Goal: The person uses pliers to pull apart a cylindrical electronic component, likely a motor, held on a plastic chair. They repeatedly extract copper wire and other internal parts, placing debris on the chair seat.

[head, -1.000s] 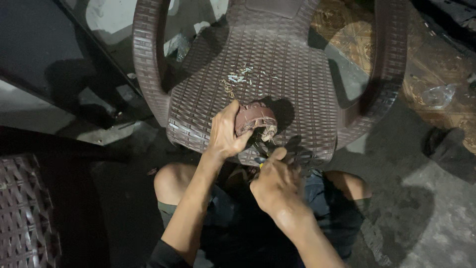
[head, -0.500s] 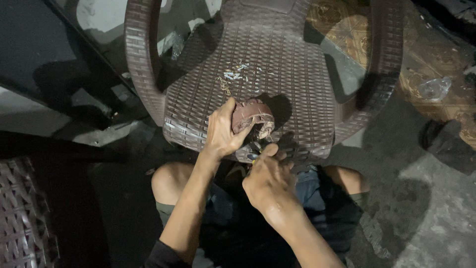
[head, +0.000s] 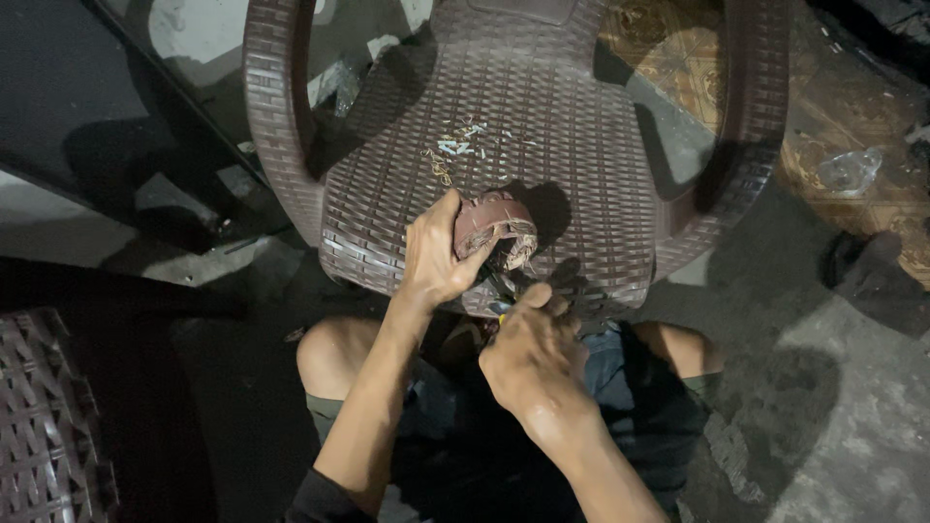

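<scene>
Two hands work a small reddish-brown object on the seat of a woven plastic chair.

The left hand point(head: 436, 254), at centre frame, is curled around the reddish-brown object point(head: 494, 228), thumb and fingers pressed onto it. Just below, the right hand point(head: 533, 349) is closed in a fist around a small tool point(head: 501, 308) with a yellowish bit showing; its tip is hidden. Both rest at the front edge of the brown chair point(head: 581, 145), where pale scraps point(head: 457, 145) lie higher up the seat. A clear plastic bottle point(head: 848, 171) lies at right.
</scene>
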